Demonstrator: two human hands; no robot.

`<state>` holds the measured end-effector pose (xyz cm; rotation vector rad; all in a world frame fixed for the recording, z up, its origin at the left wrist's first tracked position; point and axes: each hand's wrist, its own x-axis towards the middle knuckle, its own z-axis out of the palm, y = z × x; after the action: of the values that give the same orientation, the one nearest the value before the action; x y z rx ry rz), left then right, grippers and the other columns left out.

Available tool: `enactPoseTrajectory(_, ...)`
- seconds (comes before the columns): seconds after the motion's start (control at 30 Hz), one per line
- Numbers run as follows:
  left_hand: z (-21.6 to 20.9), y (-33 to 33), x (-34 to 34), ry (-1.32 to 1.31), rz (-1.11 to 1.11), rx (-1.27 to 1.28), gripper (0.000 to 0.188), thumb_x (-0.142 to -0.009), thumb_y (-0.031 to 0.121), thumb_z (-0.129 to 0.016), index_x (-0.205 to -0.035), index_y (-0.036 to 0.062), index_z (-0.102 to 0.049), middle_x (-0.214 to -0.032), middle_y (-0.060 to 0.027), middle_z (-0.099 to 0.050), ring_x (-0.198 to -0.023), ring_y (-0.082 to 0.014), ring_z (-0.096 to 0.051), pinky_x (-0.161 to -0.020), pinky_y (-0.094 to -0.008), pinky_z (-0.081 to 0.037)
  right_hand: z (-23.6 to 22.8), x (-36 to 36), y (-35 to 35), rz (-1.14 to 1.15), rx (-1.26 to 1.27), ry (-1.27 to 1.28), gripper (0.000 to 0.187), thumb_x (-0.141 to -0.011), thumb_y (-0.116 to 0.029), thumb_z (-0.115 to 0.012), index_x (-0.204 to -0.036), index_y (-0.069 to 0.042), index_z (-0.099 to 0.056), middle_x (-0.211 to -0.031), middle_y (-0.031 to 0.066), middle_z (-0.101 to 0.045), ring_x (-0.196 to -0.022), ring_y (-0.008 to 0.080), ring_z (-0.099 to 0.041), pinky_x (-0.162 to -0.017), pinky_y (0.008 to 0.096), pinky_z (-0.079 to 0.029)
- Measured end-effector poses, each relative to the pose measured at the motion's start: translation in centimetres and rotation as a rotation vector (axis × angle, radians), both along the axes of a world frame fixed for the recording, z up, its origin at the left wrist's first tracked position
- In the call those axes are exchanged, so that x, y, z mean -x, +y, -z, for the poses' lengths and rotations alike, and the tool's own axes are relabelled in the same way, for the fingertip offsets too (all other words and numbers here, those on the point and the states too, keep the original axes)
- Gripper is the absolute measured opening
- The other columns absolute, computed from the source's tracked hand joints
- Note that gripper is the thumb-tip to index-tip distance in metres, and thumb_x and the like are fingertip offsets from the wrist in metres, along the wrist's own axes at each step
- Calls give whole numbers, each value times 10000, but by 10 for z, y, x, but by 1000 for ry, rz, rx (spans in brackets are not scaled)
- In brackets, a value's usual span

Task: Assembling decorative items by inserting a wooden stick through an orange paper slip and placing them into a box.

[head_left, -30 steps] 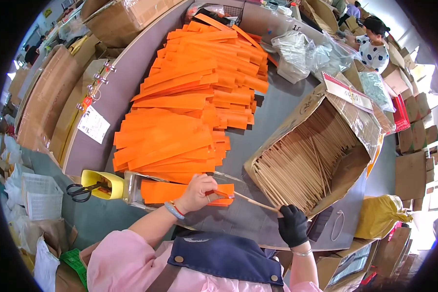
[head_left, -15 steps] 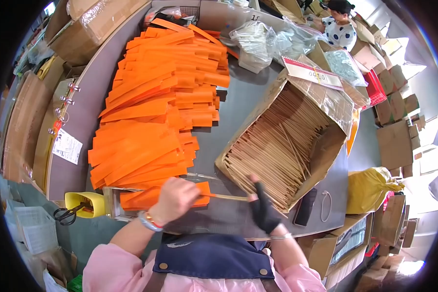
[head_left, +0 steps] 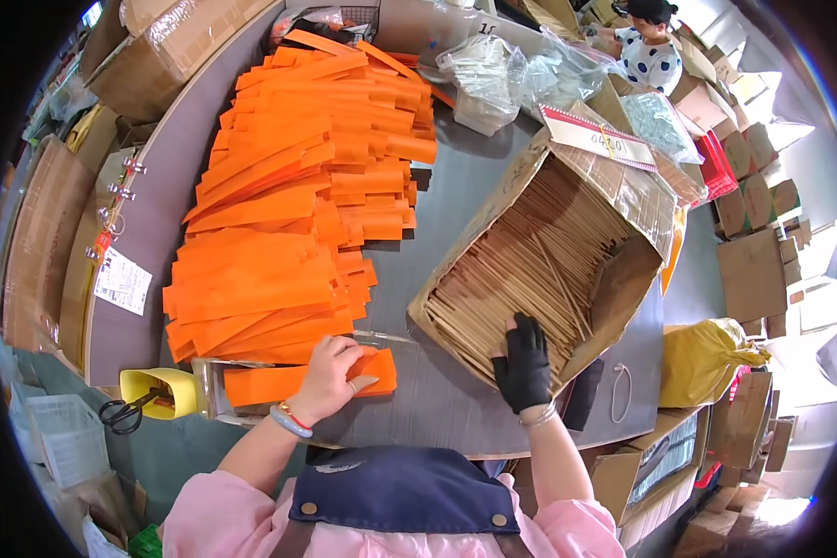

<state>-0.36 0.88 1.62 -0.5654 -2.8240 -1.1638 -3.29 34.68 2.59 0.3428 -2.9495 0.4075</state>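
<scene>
My left hand [head_left: 330, 379] rests on the front stack of orange strips [head_left: 260, 385], which lies in a shallow carton tray by the table's front edge. Its fingers are bent, with the thumb apart from them. In a black fingerless glove, my right hand [head_left: 523, 365] reaches over the near edge of an open cardboard box [head_left: 451, 270]. The fingers are stretched out onto the thin wooden sticks [head_left: 530, 270] that fill this box; no stick shows lifted in them. A large heap of orange paper-like strips [head_left: 279, 214] spreads over the table beyond my left hand.
A yellow holder [head_left: 184, 391] with black-handled scissors [head_left: 126, 414] hangs left of the tray. Right of the box lie a dark flat object [head_left: 583, 395] and a white loop [head_left: 621, 392]. Plastic-bagged items [head_left: 484, 79] stand behind. Another person [head_left: 649, 56] is far right.
The thin stick with an orange end, held between both hands before, is no longer visible. My right hand has moved up onto the box of sticks; my left hand has lowered onto the strips.
</scene>
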Motion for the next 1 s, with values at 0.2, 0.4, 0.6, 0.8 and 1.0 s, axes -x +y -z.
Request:
enactPoseTrajectory(0.2, 16, -1, 1, -19, -50, -142, 313, -674, 164, -847, -913, 79, -663, -886, -65, -609, -859, -277, -552, -773, -382, -444, -9, -12, -15, -24, 65, 77, 359, -802, -162, -696, -1137, -58, -620, -1205, 144, -583, -1143, 380, -544, -942, 483, -447)
enactPoseTrajectory(0.4, 12, 3, 0, 110, -24, -91, 335, -655, 244, -871, -862, 81, -665, -853, -47, -612, -831, -263, -555, -759, -390, -431, -4, -17, -17, 21, 52, 127, 240, -804, -135, -696, -1030, -74, -649, -970, 118, -620, -922, 351, -569, -801, 464, -451)
enactPoseTrajectory(0.6, 10, 1, 1, 77, -46, -124, 365, -620, 291, -898, -824, 104, -661, -821, -36, -598, -811, -261, -544, -731, -378, -414, -7, -16, -21, 44, 12, 87, 211, -803, -104, -662, -1004, -76, -604, -923, 133, -594, -900, 369, -563, -778, 474, -447)
enactPoseTrajectory(0.8, 21, -9, -2, 20, 9, -151, 267, -699, 250, -857, -801, 117, -649, -809, -7, -599, -792, -218, -547, -761, -354, -389, -33, -21, -21, 38, 58, 63, 91, -866, -89, -591, -930, -66, -531, -810, 158, -558, -800, 393, -550, -724, 479, -429)
enactPoseTrajectory(1.0, 23, -9, -1, 0, 44, -276, 178, -794, 230, -789, -814, 117, -652, -859, 6, -624, -800, -209, -548, -782, -349, -369, -55, -45, -38, -212, 170, -182, 177, -797, -147, -663, -969, -110, -649, -810, 107, -630, -778, 332, -626, -674, 463, -476)
